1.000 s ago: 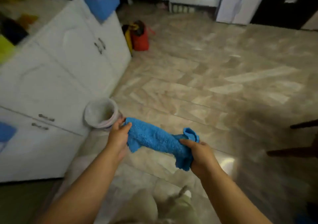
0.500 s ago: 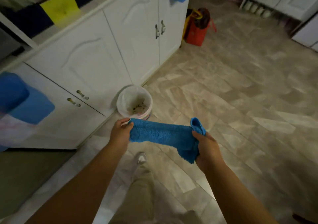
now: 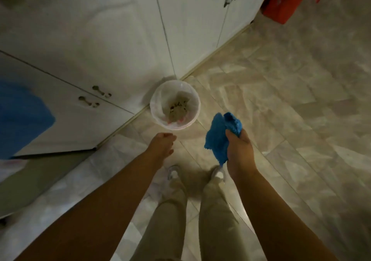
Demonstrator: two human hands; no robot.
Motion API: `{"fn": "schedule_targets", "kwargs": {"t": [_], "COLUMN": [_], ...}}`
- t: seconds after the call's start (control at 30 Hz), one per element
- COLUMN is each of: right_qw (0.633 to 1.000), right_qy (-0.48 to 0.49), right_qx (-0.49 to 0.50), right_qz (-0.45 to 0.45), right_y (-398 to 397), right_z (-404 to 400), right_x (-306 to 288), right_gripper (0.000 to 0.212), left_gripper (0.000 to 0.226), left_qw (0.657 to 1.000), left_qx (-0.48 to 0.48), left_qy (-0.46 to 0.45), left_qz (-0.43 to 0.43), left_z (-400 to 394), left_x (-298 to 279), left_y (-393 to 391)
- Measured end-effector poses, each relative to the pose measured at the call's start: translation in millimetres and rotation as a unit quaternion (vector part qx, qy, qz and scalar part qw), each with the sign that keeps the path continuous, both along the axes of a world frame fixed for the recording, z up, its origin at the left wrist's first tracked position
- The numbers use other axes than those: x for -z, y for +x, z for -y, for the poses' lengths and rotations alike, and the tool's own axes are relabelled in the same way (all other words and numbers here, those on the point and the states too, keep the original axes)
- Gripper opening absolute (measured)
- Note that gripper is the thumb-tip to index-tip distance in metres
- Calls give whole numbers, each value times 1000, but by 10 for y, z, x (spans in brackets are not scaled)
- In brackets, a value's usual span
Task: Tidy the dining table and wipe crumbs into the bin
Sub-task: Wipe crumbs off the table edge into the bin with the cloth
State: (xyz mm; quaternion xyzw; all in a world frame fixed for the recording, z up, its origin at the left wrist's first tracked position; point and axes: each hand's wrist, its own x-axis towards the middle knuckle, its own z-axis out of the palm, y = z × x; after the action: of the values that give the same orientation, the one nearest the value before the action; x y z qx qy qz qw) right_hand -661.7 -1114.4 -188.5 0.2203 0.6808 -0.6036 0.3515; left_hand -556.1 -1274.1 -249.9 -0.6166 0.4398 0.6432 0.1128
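Setting: kitchen floor (image 3: 281, 92) of pale marbled tiles, seen from above, dim light.
Bin: small white bin (image 3: 175, 105) with a plastic liner, standing on the floor just beside the base of the white cabinets (image 3: 112, 46); brownish crumbs and scraps lying at the bottom.
Cloth: blue cloth (image 3: 218, 138), bunched and crumpled, hanging in the air to the right of the bin and a little nearer the camera, clear of the rim.
Right hand: right hand (image 3: 240, 150) clenched around the cloth, thumb pressed over the folds, a ragged corner drooping below the palm.
Left hand: left hand (image 3: 162, 144) empty, fingers loosely curled, hovering just short of the bin's near rim, touching nothing.
Below: beige trouser legs (image 3: 170, 210) and light-coloured shoes (image 3: 173, 173) planted on the tiles between the two forearms.
Cabinets: paired metal handles (image 3: 94, 98) on the lower doors.
Edges: red bag (image 3: 285, 1) on the floor at upper right; blurred blue shape (image 3: 22, 118) at far left, too soft to identify.
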Motion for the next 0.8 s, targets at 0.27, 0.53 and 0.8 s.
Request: {"fn": "schedule_targets", "kwargs": {"t": [0.27,0.53,0.8], "right_qw": [997,998,997], "right_qy": [7,20,9], "right_qx": [42,14,50], "right_qz": [68,52,56], "right_y": [-340,-303,-426], "right_z": [79,2,-152], "right_x": [995,1857,2357], "right_gripper": [20,26,26], "left_gripper": [35,52,44], "left_qw": [980,966,959], "left_qx": [-174,-243,-271], "left_qy": [65,62,50], "left_qz": [63,64,69], "left_z": [287,520,729], "left_x": [1301,2524,3196], "left_y": [-215,-460,-609]}}
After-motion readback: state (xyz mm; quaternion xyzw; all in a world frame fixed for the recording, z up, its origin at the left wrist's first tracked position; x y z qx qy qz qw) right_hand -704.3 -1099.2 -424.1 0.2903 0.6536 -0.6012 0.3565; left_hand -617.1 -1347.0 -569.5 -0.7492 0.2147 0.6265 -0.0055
